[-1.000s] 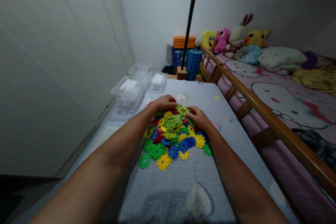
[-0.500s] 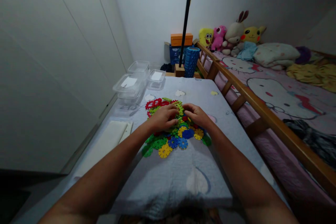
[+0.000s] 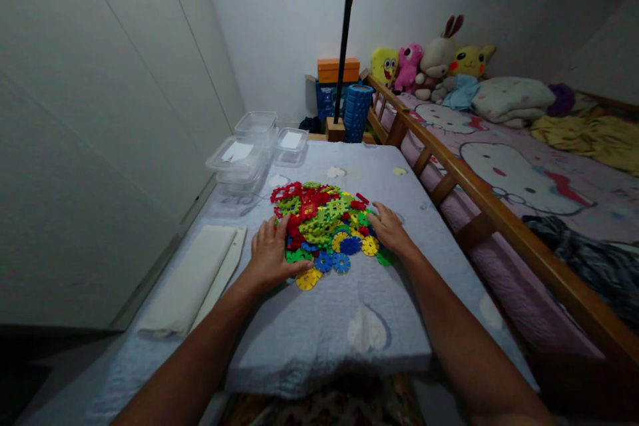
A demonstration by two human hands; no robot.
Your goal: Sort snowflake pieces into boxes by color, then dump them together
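Note:
A loose heap of plastic toy pieces [image 3: 319,218] lies mid-table: red and lime-green notched squares over round discs in green, blue and yellow. My left hand [image 3: 272,253] is spread along the heap's left side, its thumb stretched across the discs near a yellow disc [image 3: 308,279]. At the right side, my right hand [image 3: 389,226] rests with fingers curved loosely and apart, touching or almost touching the outer pieces. Neither hand holds a piece. Toward the heap's front lie a dark blue disc [image 3: 350,245] and a light blue disc [image 3: 341,262].
Clear plastic containers [image 3: 238,158] with lids stand stacked at the back left. A folded off-white cloth or pouch [image 3: 192,279] lies at left. A bed with a wooden rail [image 3: 439,153] borders the table's right side. A black pole [image 3: 344,46] rises behind the far edge.
Both hands have moved apart from over the middle of the heap, left hand outward to the left and right hand to the right. More red and lime pieces now show. The view has shifted slightly.

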